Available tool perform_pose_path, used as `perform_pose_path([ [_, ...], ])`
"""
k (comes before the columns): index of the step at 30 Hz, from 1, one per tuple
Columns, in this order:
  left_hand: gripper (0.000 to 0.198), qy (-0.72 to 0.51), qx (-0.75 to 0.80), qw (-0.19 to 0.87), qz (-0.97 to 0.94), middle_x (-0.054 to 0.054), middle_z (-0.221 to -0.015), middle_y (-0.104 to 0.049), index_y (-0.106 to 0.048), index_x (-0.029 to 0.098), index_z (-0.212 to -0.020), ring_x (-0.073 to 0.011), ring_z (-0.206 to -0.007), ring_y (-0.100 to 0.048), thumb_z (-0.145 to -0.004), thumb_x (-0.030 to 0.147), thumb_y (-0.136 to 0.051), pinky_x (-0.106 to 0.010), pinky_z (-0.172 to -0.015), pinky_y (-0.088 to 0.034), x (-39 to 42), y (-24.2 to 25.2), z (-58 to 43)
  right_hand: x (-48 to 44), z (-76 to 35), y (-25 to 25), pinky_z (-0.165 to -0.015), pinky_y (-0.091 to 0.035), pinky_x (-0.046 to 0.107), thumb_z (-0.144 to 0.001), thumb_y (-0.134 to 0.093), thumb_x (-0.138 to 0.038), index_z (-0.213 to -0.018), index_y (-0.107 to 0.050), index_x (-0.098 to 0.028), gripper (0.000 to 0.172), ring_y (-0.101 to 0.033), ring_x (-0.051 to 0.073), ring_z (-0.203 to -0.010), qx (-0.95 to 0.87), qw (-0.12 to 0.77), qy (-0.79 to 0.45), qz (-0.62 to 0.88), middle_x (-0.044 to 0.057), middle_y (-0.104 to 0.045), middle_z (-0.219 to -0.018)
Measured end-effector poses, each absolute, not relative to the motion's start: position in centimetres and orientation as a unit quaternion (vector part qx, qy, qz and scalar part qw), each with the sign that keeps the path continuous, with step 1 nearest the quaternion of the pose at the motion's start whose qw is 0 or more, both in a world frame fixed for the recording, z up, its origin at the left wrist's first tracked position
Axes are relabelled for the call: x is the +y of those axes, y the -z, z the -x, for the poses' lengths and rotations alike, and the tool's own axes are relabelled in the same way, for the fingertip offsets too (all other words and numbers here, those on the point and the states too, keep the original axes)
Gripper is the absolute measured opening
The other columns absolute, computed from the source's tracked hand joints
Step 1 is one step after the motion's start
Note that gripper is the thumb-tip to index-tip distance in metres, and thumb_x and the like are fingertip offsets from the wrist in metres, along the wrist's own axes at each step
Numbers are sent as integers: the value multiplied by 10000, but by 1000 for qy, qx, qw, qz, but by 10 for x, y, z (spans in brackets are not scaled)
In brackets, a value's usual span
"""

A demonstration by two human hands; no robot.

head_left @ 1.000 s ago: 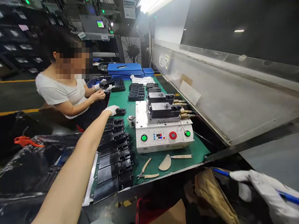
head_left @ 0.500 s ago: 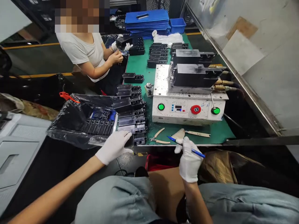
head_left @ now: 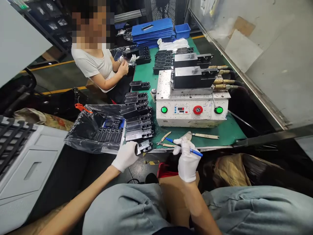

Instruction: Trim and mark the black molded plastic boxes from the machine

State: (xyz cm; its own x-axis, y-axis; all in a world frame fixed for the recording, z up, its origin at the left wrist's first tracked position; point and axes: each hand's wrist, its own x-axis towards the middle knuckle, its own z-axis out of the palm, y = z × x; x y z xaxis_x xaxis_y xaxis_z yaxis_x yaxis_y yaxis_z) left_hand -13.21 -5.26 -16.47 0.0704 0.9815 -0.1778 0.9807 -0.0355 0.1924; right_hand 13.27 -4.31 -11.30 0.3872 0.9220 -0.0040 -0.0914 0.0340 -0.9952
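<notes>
My left hand [head_left: 126, 156], in a white glove, is closed round the near end of a black plastic housing [head_left: 145, 147] at the table's front edge. Behind it lies a column of similar black housings [head_left: 139, 125]. My right hand [head_left: 187, 160], also gloved, grips a blue pen-like tool [head_left: 196, 152] that slants across the fingers. Beyond that hand lie side cutters [head_left: 165, 139] with pale handles and a pale strip marked A30 [head_left: 205, 135]. The palm side of my left hand is hidden.
A white machine [head_left: 190, 114] with buttons carries two large black housings. At left, a plastic-lined box [head_left: 80, 137] holds several black parts. Across the table's left side a co-worker [head_left: 97, 68] handles a black part. Blue sheets [head_left: 153, 34] are stacked at the back.
My left hand has closed on the nearest housing and turned it askew from the row. My right hand keeps the blue tool. The whole view has shifted slightly.
</notes>
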Motion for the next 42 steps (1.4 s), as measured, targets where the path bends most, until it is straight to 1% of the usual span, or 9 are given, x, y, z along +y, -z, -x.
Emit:
perform_pose_path([
  [2, 494, -71, 713, 206, -667, -143, -1042, -719, -602, 147, -1144, -315, -904, -704, -821, 497, -734, -398, -749, -550, -58, 143, 130, -49, -131, 101, -654, -508, 272, -1038, -477, -381, -860, -760, -187, 387, -622, 133, -544, -397, 632, -409, 525, -34, -616, -532],
  [6, 517, -425, 694, 411, -412, -102, -1099, -741, -623, 157, -1186, -269, -938, -725, -832, 512, -750, -376, -819, -590, -54, 78, 120, -58, -118, 70, -707, -535, 290, -1045, -412, -275, -965, -766, -221, 367, -693, 150, -639, -591, 607, -368, 384, -15, -733, -670],
  [9, 487, -563, 625, 461, -284, -76, -937, -763, -668, 135, -1147, -262, -786, -748, -802, 453, -795, -380, -733, -624, -43, 41, 113, -58, -102, 55, -684, -506, 304, -1005, -484, -256, -953, -739, -215, 264, -692, 167, -663, -742, 553, -246, 288, -2, -739, -689],
  [11, 456, -603, 596, 459, -265, -66, -917, -766, -689, 132, -1133, -261, -793, -757, -795, 414, -810, -372, -748, -637, -37, 29, 110, -56, -92, 55, -616, -453, 313, -990, -509, -254, -933, -730, -209, 232, -646, 165, -604, -786, 529, -167, 274, 3, -710, -650],
  [16, 410, -636, 573, 444, -263, -61, -916, -772, -708, 140, -1107, -258, -823, -768, -796, 380, -824, -356, -767, -655, -36, 24, 105, -53, -77, 69, -565, -341, 341, -960, -550, -217, -711, -642, -208, 266, -525, 160, -545, -816, 493, -96, 285, 2, -599, -558],
  [24, 403, -634, 571, 461, -246, -75, -877, -775, -679, 127, -1095, -270, -777, -774, -807, 369, -823, -347, -699, -669, -33, 26, 103, -51, -74, 79, -539, -272, 321, -910, -625, -166, -636, -520, -216, 297, -424, 140, -540, -821, 500, -58, 268, -18, -481, -541],
  [32, 424, -636, 557, 474, -246, -96, -954, -780, -674, 124, -1142, -273, -784, -774, -823, 372, -801, -380, -709, -669, -32, 27, 101, -57, -58, 78, -618, -373, 311, -964, -528, -206, -873, -658, -169, 163, -581, 158, -626, -829, 503, -110, 220, 12, -635, -652],
  [37, 428, -655, 544, 468, -235, -87, -940, -785, -693, 120, -1145, -280, -860, -770, -838, 402, -787, -386, -760, -662, -31, 31, 107, -55, -57, 81, -594, -349, 300, -943, -553, -167, -724, -601, -183, 224, -539, 145, -560, -830, 495, -115, 228, 4, -585, -575],
  [42, 476, -702, 509, 475, -151, -65, -1042, -776, -706, 193, -1179, -274, -978, -745, -837, 516, -773, -366, -789, -648, -28, 38, 118, -62, -61, 82, -566, -401, 303, -957, -521, -182, -773, -669, -184, 236, -582, 165, -561, -799, 519, -171, 253, 22, -620, -588],
])
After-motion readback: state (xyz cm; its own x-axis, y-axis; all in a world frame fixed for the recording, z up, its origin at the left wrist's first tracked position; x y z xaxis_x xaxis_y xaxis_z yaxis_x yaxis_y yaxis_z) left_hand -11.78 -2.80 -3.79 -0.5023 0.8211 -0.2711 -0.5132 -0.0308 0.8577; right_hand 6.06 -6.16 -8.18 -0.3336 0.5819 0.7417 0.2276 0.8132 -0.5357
